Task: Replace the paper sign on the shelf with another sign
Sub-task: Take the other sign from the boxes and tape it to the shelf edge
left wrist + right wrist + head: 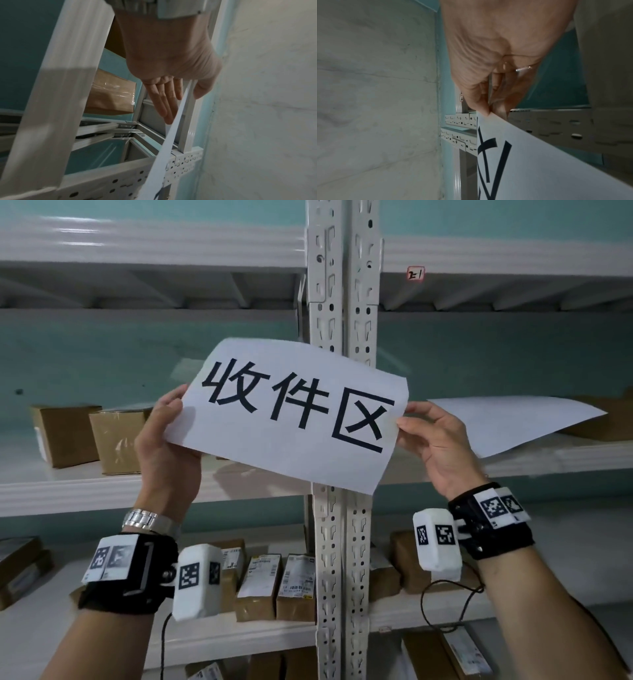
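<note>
Pale metal shelving (154, 487) runs along a teal wall, with two perforated uprights (342, 302) standing side by side in the middle. Held up in front of those uprights is one paper sign (294, 419), a white sheet tilted down to the right, printed with three large black characters, 收件区. Both of the person's hands are on it. Left hand (168, 446) grips the left edge, thumb on the front and, in the left wrist view, four fingers (164, 102) laid fairly straight behind the sheet. Right hand (438, 440) pinches the right edge between thumb and fingertips; the right wrist view shows a thin ring on one finger.

A second white sheet (513, 422) lies on the middle shelf to the right, one corner lifted, its upper side blank. Two brown cardboard boxes (92, 436) sit side by side on the same shelf at the left. On the shelf below, I count at least three labelled parcels (274, 587) standing in a row near the uprights, with more to either side. One small red-edged tag (415, 273) is stuck on the top shelf beam.
</note>
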